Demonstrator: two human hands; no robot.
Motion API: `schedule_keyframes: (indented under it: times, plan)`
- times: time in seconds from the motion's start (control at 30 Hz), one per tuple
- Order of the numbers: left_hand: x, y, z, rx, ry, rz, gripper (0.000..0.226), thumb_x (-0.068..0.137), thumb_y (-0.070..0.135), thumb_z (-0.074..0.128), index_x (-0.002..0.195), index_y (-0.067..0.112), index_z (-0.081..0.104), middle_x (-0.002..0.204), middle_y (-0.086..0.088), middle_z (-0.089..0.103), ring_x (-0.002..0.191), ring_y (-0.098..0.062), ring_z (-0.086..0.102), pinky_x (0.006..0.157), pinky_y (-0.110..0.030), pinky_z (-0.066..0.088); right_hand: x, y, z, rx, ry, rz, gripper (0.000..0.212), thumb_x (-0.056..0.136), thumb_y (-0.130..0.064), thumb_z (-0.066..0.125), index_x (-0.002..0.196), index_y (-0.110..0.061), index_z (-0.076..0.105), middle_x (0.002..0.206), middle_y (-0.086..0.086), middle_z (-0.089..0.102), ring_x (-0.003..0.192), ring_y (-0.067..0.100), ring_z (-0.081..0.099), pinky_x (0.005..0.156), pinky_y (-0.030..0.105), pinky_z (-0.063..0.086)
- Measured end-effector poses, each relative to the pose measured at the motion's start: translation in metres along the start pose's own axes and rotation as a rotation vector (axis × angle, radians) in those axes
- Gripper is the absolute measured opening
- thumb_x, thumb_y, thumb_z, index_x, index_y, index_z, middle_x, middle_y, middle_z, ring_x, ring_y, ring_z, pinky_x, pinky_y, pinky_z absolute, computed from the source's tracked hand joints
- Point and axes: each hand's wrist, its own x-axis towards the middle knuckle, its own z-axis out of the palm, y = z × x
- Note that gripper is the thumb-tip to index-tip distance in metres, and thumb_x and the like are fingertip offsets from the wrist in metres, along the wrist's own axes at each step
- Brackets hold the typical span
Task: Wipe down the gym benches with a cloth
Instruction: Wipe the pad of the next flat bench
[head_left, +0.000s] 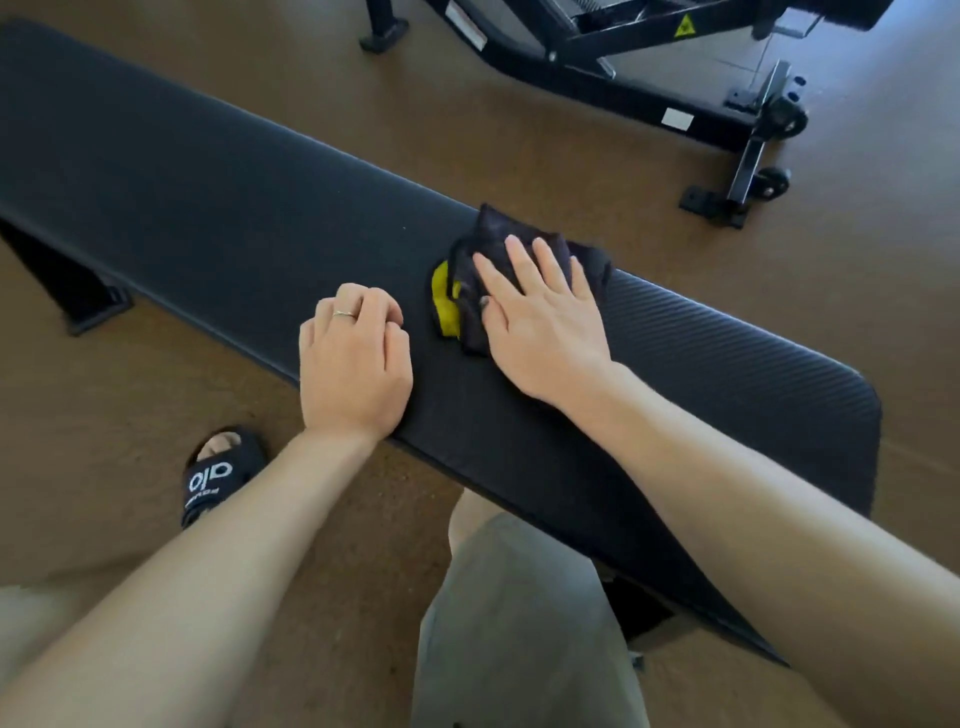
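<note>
A person is leaning over a long black padded bench (218, 208), seen from their own head looking down. The bench is running from the far left to the near right across a brown floor (519, 130).

The right hand (540, 317) is pressing flat on a crumpled dark cloth (524, 244) with a yellow patch showing, fingers straight and spread, not gripping. The cloth is lying on the bench top, toward its near end and close to the far edge.

The left hand (356, 358) is resting on the bench's near edge, just beside the cloth, its fingers loosely curled and holding nothing; it seems to be steadying the body.

To wipe well, the flat palm should probably be keeping even pressure, sweeping along the bench's length in overlapping passes, with the cloth spread rather than bunched. Most of the bench beyond the cloth looks yet to be covered, though cleanliness cannot be judged.

Beyond the bench's far side, a black metal exercise frame (675, 78) is standing on the floor.
</note>
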Motion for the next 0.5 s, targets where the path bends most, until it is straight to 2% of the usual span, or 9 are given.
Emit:
schedule_keyframes:
  times: [0.1, 0.17, 0.23, 0.37, 0.5]
  plan:
    - [0.007, -0.009, -0.009, -0.016, -0.046, 0.127, 0.025, 0.098, 0.021, 0.036, 0.093, 0.015, 0.059, 0.103, -0.002, 0.058, 0.091, -0.023, 0.052, 0.081, -0.041, 0.041, -0.069, -0.016, 0.002, -0.024, -0.005, -0.084, 0.054, 0.109, -0.044, 0.023, 0.162, -0.036, 0.022, 0.172, 0.003, 0.014, 0.159, 0.028, 0.006, 0.128, 0.052, 0.006]
    - [0.017, -0.022, -0.015, 0.055, -0.068, 0.232, 0.025, 0.098, 0.02, 0.036, 0.09, 0.014, 0.059, 0.098, -0.003, 0.057, 0.085, -0.025, 0.053, 0.075, -0.043, 0.041, -0.104, -0.025, 0.004, -0.02, -0.039, -0.139, 0.054, 0.108, -0.044, 0.024, 0.162, -0.037, 0.024, 0.172, 0.002, 0.015, 0.159, 0.026, 0.006, 0.128, 0.051, 0.008]
    - [0.027, -0.035, -0.017, 0.107, -0.056, 0.243, 0.024, 0.098, 0.019, 0.036, 0.089, 0.013, 0.058, 0.095, -0.004, 0.056, 0.082, -0.026, 0.052, 0.073, -0.041, 0.039, -0.113, -0.026, 0.005, -0.012, -0.066, -0.171, 0.054, 0.108, -0.044, 0.026, 0.161, -0.038, 0.026, 0.172, 0.001, 0.016, 0.159, 0.025, 0.006, 0.128, 0.051, 0.01]
    - [0.029, -0.04, -0.012, 0.091, -0.044, 0.191, 0.021, 0.098, 0.019, 0.037, 0.089, 0.014, 0.055, 0.097, -0.004, 0.053, 0.084, -0.025, 0.048, 0.077, -0.042, 0.038, -0.067, -0.011, 0.002, -0.007, -0.043, -0.229, 0.052, 0.107, -0.044, 0.027, 0.158, -0.042, 0.031, 0.171, -0.003, 0.021, 0.159, 0.022, 0.011, 0.128, 0.05, 0.013]
    - [0.03, -0.041, -0.013, 0.024, -0.042, 0.184, 0.022, 0.098, 0.02, 0.036, 0.088, 0.014, 0.055, 0.098, -0.003, 0.054, 0.085, -0.024, 0.049, 0.078, -0.043, 0.04, 0.015, -0.009, 0.003, 0.004, 0.017, -0.074, 0.052, 0.109, -0.041, 0.023, 0.16, -0.04, 0.026, 0.171, -0.001, 0.019, 0.159, 0.024, 0.01, 0.128, 0.049, 0.01]
